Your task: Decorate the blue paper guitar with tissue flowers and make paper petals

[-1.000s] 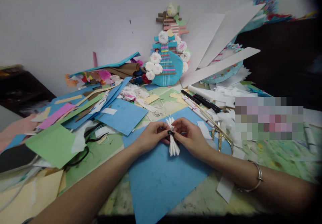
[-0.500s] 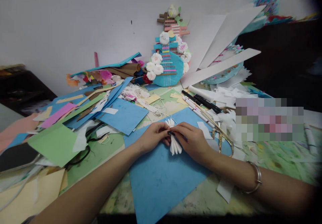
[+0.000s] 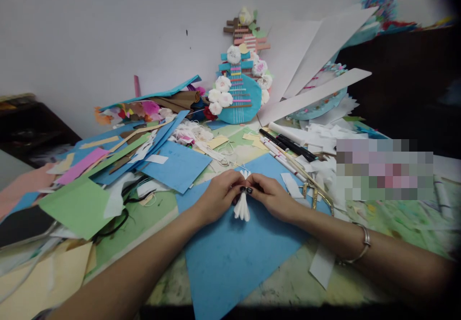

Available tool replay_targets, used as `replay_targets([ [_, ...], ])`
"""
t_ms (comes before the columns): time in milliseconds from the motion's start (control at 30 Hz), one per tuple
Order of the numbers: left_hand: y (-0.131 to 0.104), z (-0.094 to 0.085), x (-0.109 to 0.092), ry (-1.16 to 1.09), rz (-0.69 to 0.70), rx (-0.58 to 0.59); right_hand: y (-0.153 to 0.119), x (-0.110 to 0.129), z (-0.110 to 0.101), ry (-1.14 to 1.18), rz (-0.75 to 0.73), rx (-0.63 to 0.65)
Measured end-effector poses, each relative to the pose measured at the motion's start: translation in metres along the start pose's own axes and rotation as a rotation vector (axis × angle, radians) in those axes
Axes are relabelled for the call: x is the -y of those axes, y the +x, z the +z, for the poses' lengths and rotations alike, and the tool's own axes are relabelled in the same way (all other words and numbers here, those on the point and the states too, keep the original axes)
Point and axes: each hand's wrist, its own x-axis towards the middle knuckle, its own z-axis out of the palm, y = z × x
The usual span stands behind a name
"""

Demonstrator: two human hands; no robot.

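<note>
A pleated white paper piece is pinched at its middle between both hands, its folds fanning out below the fingers and a little above them. My left hand grips it from the left, fingers closed. From the right, my right hand holds it too, thumb and fingertips pressed together against the left ones. Both thumbs meet over the pinched middle, which they mostly hide. Beneath the hands lies a large blue sheet.
Gold-handled scissors, markers and white scraps lie right of the hands. Coloured papers are piled at the left. A blue paper instrument with white flowers leans on the wall behind.
The lower folds of the white paper have swung slightly left and bunched closer together. My right fingers have shifted, bringing the two thumbs side by side.
</note>
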Motion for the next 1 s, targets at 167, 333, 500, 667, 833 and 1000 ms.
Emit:
replay_targets([
  [167,0.001,0.005,-0.001,-0.121,-0.114,0.035,0.000,-0.003,0.001,-0.028,-0.012,-0.034],
  [333,0.001,0.007,0.001,-0.300,-0.208,0.055,-0.001,0.002,0.003,-0.046,-0.021,-0.097],
  [500,0.002,0.007,-0.001,-0.370,-0.261,0.049,-0.002,0.003,0.002,-0.067,-0.045,-0.142],
  [667,0.002,0.007,-0.001,-0.371,-0.265,0.039,-0.003,0.005,0.001,-0.093,-0.037,-0.126],
  [833,0.002,0.008,0.000,-0.355,-0.243,0.041,-0.003,0.008,0.002,-0.100,-0.038,-0.149],
  [1000,0.001,0.008,0.002,-0.336,-0.240,0.030,-0.004,0.009,0.003,-0.080,-0.055,-0.147],
])
